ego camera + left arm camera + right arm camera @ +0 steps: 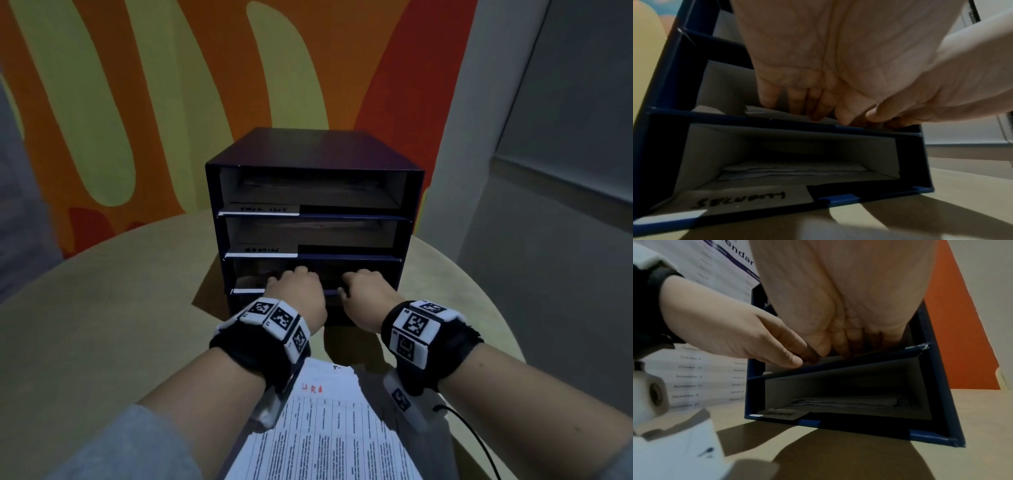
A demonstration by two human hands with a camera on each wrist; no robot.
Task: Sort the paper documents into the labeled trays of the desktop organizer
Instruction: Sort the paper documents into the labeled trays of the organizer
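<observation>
A dark blue desktop organizer (308, 150) with several stacked trays stands on the round table. Both hands reach side by side into its third tray (246, 291). My left hand (296, 287) has its fingers (813, 112) pointing down onto a white sheet (774, 112) lying in that tray. My right hand (363, 289) has its fingers (846, 350) inside the same tray, pressing down. Neither hand plainly grips anything. The bottom tray (838, 198) holds several papers (793, 172) behind a handwritten label (742, 198). A stack of printed documents (325, 428) lies close to me between my forearms.
The beige table (102, 308) extends left and right of the organizer. The two upper trays carry white labels (260, 209) and hold papers. A black cable (476, 442) runs by my right forearm. A calendar sheet (715, 272) shows behind the left hand.
</observation>
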